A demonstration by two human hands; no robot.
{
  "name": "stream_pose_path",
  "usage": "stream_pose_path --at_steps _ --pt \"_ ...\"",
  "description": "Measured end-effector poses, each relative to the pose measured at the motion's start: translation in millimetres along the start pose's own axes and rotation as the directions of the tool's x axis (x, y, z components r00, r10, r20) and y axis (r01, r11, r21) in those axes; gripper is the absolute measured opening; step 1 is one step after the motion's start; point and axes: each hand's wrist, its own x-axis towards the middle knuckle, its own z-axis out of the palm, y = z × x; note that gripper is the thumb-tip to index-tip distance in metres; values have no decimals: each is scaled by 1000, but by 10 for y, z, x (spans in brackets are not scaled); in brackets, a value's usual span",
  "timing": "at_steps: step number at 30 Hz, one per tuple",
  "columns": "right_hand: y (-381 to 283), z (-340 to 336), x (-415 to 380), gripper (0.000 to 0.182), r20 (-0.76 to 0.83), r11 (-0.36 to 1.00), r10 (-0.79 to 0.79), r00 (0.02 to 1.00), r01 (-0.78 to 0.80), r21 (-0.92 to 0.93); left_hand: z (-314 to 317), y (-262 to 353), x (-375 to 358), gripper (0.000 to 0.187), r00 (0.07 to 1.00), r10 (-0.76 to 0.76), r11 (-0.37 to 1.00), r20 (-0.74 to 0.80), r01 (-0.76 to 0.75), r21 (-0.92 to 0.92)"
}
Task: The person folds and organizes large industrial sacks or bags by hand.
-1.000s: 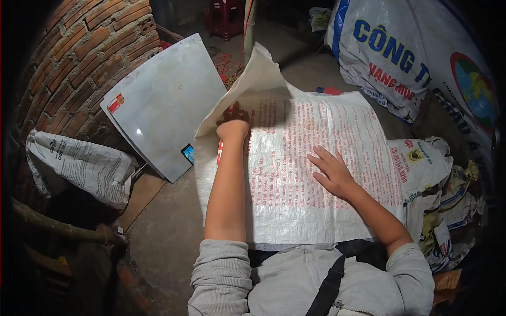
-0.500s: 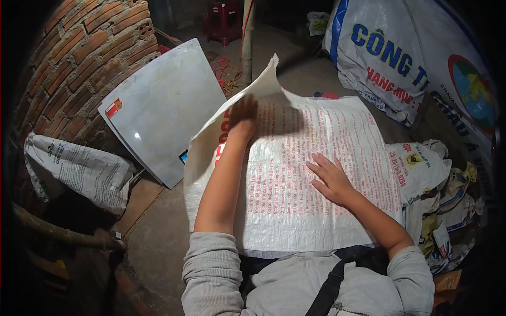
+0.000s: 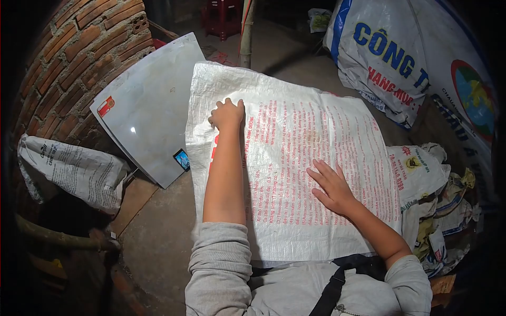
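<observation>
A white woven sack (image 3: 295, 237) with red printed text lies spread in front of me, its near edge by my lap. On its upper left part rests my left hand (image 3: 227, 115), fingers apart and pointing away from me. My right hand (image 3: 332, 188) lies on the right middle of the sack with its fingers spread. Neither hand holds anything; both press or touch the sack's surface.
A pale panel (image 3: 153, 105) leans by a brick wall (image 3: 79, 58); a small lit screen (image 3: 182, 159) is beside it. Printed sacks (image 3: 71, 171) hang at left. Crumpled bags (image 3: 448, 210) and a large white tarp (image 3: 379, 58) are at right. A pole (image 3: 246, 37) stands behind.
The sack's raised far left corner has come down flatter. My left hand has moved slightly left and is now spread on it. My right hand stays nearly in place.
</observation>
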Motion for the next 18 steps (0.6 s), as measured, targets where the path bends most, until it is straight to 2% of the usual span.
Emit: stream_pose_path --at_steps 7,10,13,15,18 --pt "19 -6 -30 54 -2 1000 -25 1000 25 0 -11 -149 -174 58 998 -63 996 -29 61 -57" --pt "57 -42 -63 53 22 998 -30 999 29 50 -39 -245 -228 67 997 -74 995 -7 74 -62" --pt "134 -110 -96 54 78 996 -42 996 36 78 -83 -375 -384 66 993 -112 983 47 118 -140" --pt "222 -125 -111 54 85 996 -54 995 47 81 -121 -490 -506 69 985 -105 949 136 140 -284" --pt "307 -148 -141 54 119 993 -109 987 102 63 -167 -535 -705 67 980 -120 954 159 158 -254"
